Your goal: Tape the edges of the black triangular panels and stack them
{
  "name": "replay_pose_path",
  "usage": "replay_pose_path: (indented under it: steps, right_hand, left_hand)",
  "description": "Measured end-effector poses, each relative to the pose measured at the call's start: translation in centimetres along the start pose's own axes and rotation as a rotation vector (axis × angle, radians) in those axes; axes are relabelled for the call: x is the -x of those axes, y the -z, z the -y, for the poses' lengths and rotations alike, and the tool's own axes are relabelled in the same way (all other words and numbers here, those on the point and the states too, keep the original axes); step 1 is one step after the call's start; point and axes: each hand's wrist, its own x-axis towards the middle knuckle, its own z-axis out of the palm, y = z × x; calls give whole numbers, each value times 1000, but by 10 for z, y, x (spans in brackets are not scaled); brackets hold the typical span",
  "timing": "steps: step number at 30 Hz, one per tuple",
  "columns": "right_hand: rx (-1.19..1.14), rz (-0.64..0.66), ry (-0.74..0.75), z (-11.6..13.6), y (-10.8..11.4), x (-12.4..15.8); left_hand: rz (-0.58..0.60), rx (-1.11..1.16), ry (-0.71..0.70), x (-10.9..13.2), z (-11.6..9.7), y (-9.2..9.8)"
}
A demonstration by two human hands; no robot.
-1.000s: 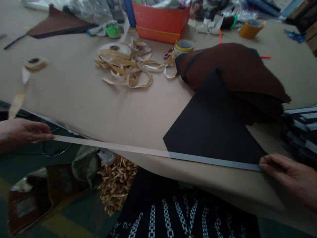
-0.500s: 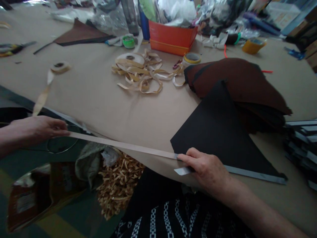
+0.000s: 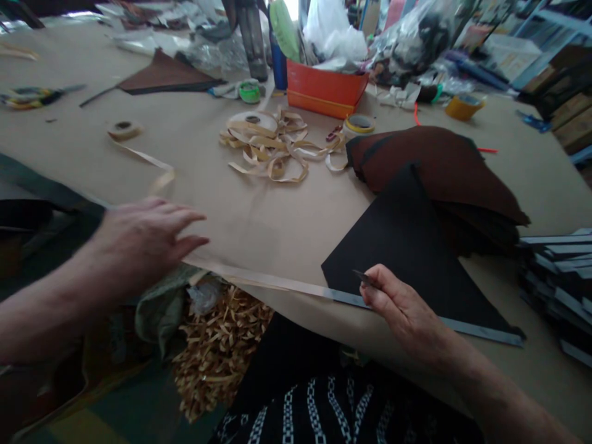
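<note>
My left hand (image 3: 143, 243) is over the table's front edge, thumb and fingers apart, with nothing seen between them. In my right hand (image 3: 407, 311) a small dark pointed blade (image 3: 365, 279) is pinched between thumb and fingers, its tip towards the left. A pale tape strip (image 3: 272, 282) runs along the table edge from below my left hand to the grey-taped lower edge of a black sheet piece (image 3: 393, 240). My right hand covers part of that edge. Beyond my left hand lies a tape roll (image 3: 124, 128) with a loose tail.
Tangled tan tape (image 3: 272, 148) lies mid-table. A stack of brown pieces (image 3: 439, 163) stands behind the black piece, and grey-edged black strips (image 3: 559, 283) are at right. An orange box (image 3: 326, 89) is at the back. Tan scraps (image 3: 222, 351) fill a sack below the table edge.
My left hand has let go of the strip and moved right and inward, fingers now apart. The strip hangs looser along the edge. The blade now shows in my right hand.
</note>
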Motion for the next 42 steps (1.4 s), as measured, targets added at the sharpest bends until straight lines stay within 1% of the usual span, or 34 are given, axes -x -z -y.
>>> replay_pose_path:
  steps: [1, 3, 5, 7, 9, 12, 13, 15, 18, 22, 25, 28, 30, 33, 37, 39, 41, 42]
  right_hand:
    - [-33, -32, -3, 1, -1, 0]
    - [-87, -93, 2, 2, -5, 1]
    - [-132, -151, 39, 3, -10, 1]
    - [-157, -179, 58, 5, -14, 2]
    - [-179, -139, 13, 7, -17, 1]
    - [-213, -43, -97, 6, -24, -1]
    - [-208, -45, -115, 5, -27, -3]
    - [-156, -91, -135, 1, -34, -7]
    - [-60, -131, -137, -5, -41, -11]
    - [68, -107, -118, -4, -45, -12]
    - [177, -101, -118, 0, -46, -13]
    - [255, -97, -119, 5, -46, -14]
    - [285, -88, -126, 8, -45, -14]
    - [321, -76, -134, 11, -45, -15]
    - [333, -48, -127, 14, -45, -15]
    - [269, -28, -107, 15, -42, -14]
    - [135, -50, -77, 13, -31, -10]
    - [56, -77, -68, 10, -22, -7]
  left_hand:
    - [67, 56, -97, -1, -29, -4]
    - [175, 227, -215, -1, -82, -17]
    - [260, 261, -310, -2, -123, -32]
    - [292, 187, -317, -4, -149, -44]
    - [283, 112, -289, -7, -161, -51]
    - [270, 87, -272, -12, -164, -52]
    - [275, 89, -277, -14, -164, -52]
    - [293, 90, -290, -19, -163, -49]
    - [345, 89, -317, -28, -164, -44]
    - [423, 91, -349, -37, -166, -37]
    - [459, 106, -349, -40, -164, -38]
    - [512, 121, -317, -42, -161, -42]
    - [554, 134, -291, -43, -161, -41]
    - [610, 187, -290, -40, -168, -30]
    - [691, 357, -411, -23, -186, -12]
    - [659, 473, -401, -15, -187, -9]
    - [574, 540, -310, -13, -179, -12]
    - [528, 549, -268, -13, -173, -15]
